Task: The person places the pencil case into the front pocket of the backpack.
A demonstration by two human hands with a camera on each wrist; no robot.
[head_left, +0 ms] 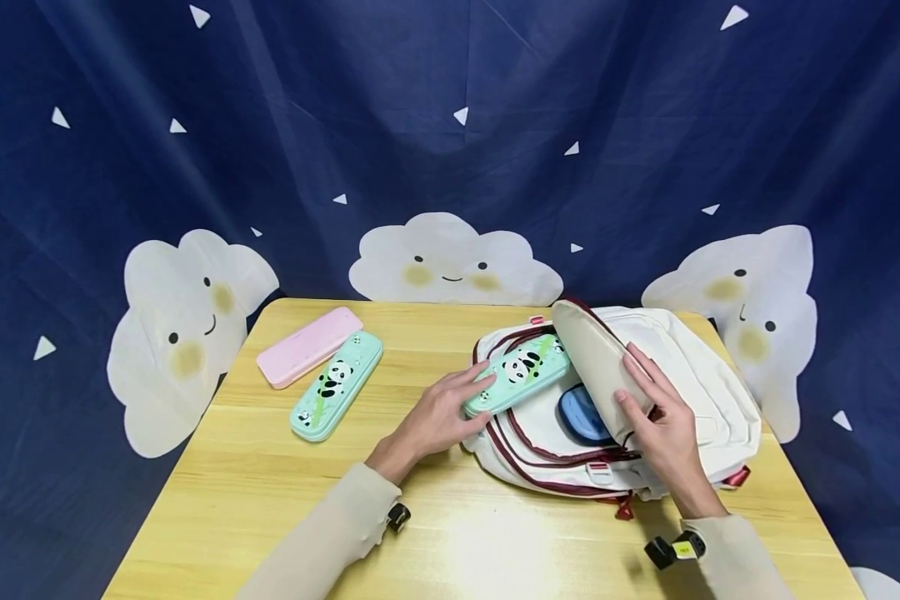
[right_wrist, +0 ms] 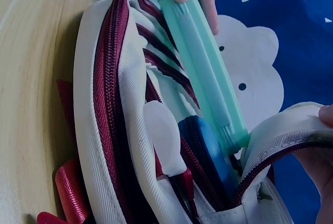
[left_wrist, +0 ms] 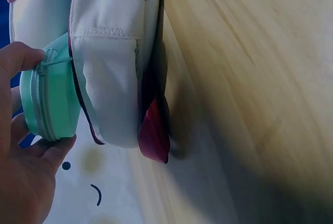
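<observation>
Here the left hand (head_left: 437,417) fingers clamp the green panda case (head_left: 521,372), right hand (head_left: 663,421) fingers gripping the backpack (head_left: 708,392) flap.

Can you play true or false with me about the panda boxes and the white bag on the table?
1. The left hand holds a mint-green panda pencil case at the mouth of the white backpack with dark red zips. True.
2. The right hand is lifting a pink pencil case. False: it holds back the backpack's beige flap; the pink pencil case lies untouched at the table's far left.
3. A blue case already sits inside the backpack. True.
4. There is only one panda case. False: a second mint-green panda case lies beside the pink one.
5. The backpack is zipped shut. False: it is open.
</observation>
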